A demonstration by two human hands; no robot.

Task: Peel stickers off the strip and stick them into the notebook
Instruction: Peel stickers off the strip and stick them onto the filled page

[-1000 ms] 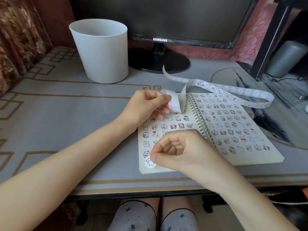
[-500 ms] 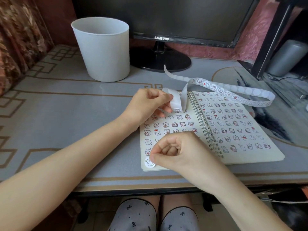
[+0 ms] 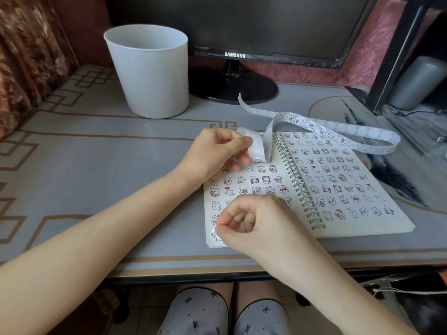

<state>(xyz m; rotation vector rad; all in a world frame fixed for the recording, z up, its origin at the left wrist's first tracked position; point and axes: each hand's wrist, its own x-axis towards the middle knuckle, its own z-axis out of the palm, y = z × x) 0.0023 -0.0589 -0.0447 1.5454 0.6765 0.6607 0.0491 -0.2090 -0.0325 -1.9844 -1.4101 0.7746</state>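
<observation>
Cream pages lie open at centre right of the frame: that's the spiral-bound notebook [image 3: 398,222], cartoon stickers in rows on both leaves, flat on the grey patterned counter [image 3: 101,165]. Up top, the left hand [image 3: 215,153] pinches the looped end of the long white paper sticker strip [image 3: 338,139], which trails right across the notebook's upper edge. Below, the right hand [image 3: 256,223], fingers curled, pinches a round white sticker [image 3: 213,236] at the left page's lower corner. A white plastic bucket [image 3: 150,73] stands upper left, beside the black monitor [image 3: 242,22].
</observation>
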